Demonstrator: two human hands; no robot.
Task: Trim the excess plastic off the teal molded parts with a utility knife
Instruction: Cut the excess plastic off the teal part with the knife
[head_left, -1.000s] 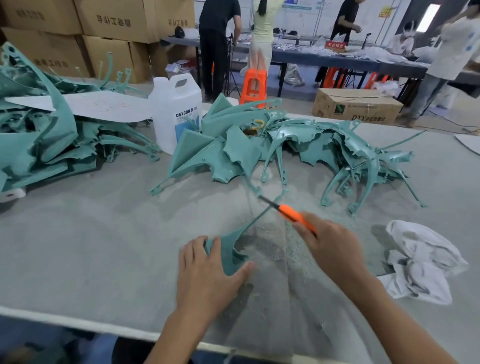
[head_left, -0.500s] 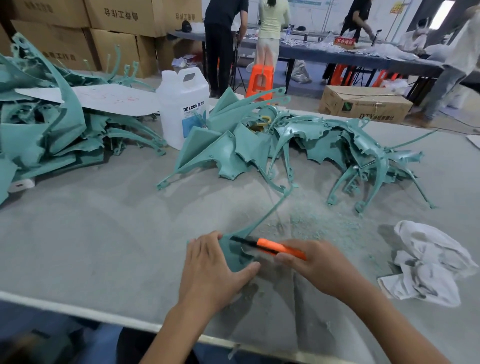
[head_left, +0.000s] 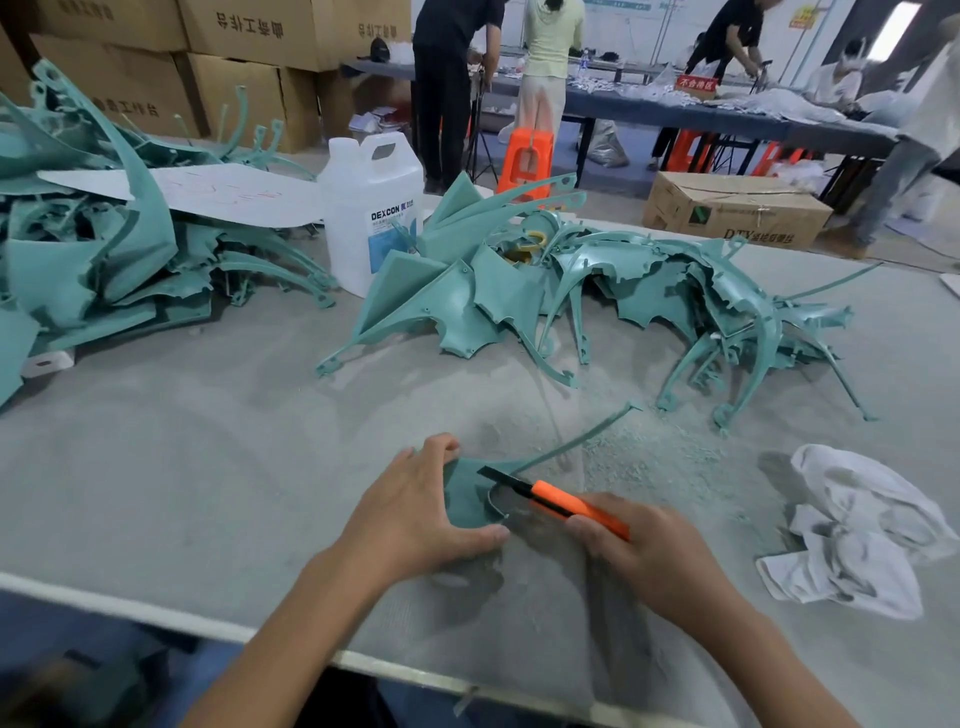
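Note:
A teal molded part (head_left: 470, 493) lies flat on the grey table near its front edge, its thin long arm reaching up and right. My left hand (head_left: 415, 512) presses down on it, thumb along its lower edge. My right hand (head_left: 644, 553) grips an orange utility knife (head_left: 566, 506), whose dark blade tip rests on the part's top edge beside my left fingers. Pale teal shavings (head_left: 654, 452) are scattered just right of the part.
One pile of teal parts (head_left: 597, 291) fills the table's middle and another (head_left: 104, 249) the left. A white jug (head_left: 371, 208) stands between them. A crumpled white cloth (head_left: 857, 530) lies at the right. Cardboard boxes and several people stand behind.
My right hand has drawn the knife from the part's thin arm down and left to the wide end by my left hand. My left hand has stayed on the part.

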